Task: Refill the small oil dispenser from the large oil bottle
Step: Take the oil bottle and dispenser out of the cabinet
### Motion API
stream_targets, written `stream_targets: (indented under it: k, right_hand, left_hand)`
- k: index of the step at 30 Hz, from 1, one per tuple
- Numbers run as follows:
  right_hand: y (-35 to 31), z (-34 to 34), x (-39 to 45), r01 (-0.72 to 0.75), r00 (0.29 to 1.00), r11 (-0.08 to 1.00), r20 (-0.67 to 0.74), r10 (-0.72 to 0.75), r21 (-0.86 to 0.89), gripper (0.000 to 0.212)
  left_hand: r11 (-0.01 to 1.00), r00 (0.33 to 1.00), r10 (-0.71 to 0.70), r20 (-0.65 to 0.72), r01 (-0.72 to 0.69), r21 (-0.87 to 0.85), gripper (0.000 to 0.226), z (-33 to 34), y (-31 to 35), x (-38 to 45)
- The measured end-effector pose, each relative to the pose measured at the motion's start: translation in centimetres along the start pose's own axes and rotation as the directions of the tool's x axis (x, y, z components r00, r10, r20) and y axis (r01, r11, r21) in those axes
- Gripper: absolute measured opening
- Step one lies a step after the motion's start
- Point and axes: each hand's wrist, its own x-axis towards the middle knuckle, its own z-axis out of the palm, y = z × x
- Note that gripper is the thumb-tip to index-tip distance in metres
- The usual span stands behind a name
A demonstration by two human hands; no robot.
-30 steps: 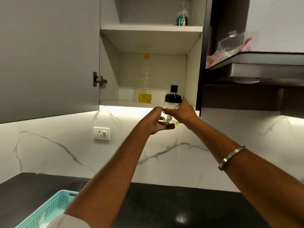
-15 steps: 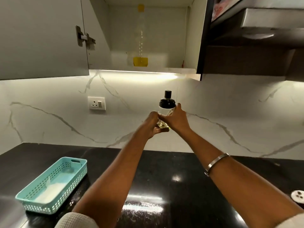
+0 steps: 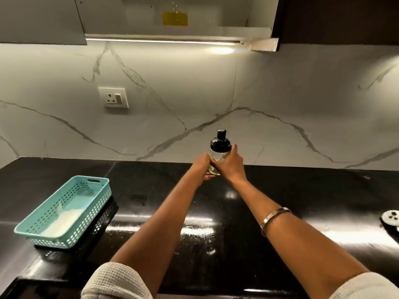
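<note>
The small oil dispenser (image 3: 218, 150) is a clear glass jar with a black lid and knob, holding a thin layer of yellow oil at the bottom. Both hands hold it upright just above the back of the black counter (image 3: 280, 190). My left hand (image 3: 201, 167) cups its left side and base. My right hand (image 3: 232, 164) wraps its right side. The large oil bottle (image 3: 174, 18) stands on the lower shelf of the open wall cabinet, only its yellow-filled bottom in view.
A turquoise perforated basket (image 3: 64, 209) with something white inside sits on the counter at the left. A wall socket (image 3: 113, 97) is on the marble backsplash. A white round object (image 3: 391, 217) lies at the right edge. The cabinet's underside light strip (image 3: 162, 41) glows above.
Both hands have brought the dispenser down from the cabinet shelf to just above the counter. The view has tilted downward with it.
</note>
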Motion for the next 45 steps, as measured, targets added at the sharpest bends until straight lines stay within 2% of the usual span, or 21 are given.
stream_targets:
  k: [9,15,20,28,33,45]
  right_hand:
    - [8.5,4.4,-2.0,-0.149,0.987,0.987,0.065,0.145,0.056,0.054]
    - [12.4,6.8,-3.1,-0.219,0.972,0.974,0.101,0.211,0.066,0.051]
    - [14.8,8.6,-3.9,-0.268,0.959,0.962,0.108,0.261,0.051,0.05]
    - [16.5,10.3,-4.8,-0.305,0.943,0.951,0.156,0.293,0.056,0.052]
    - [17.0,10.5,-5.5,-0.327,0.934,0.943,0.172,0.312,0.066,0.055]
    - [17.2,10.7,-6.1,-0.348,0.931,0.935,0.146,0.335,0.074,0.055]
  left_hand:
    - [0.988,0.991,-0.126,-0.055,0.13,0.085,0.024,0.0,-8.3,5.2]
    - [0.971,0.984,-0.163,-0.077,0.174,0.161,0.024,-0.8,-15.2,11.0]
    - [0.967,0.981,-0.178,-0.079,0.189,0.172,0.031,-1.1,-18.5,12.6]
    - [0.96,0.97,-0.192,-0.148,0.217,0.176,0.045,-1.6,-21.5,13.6]
    - [0.964,0.971,-0.186,-0.151,0.21,0.166,0.026,-1.4,-19.7,10.8]
    - [0.966,0.969,-0.185,-0.165,0.21,0.15,0.026,-1.2,-20.8,10.9]
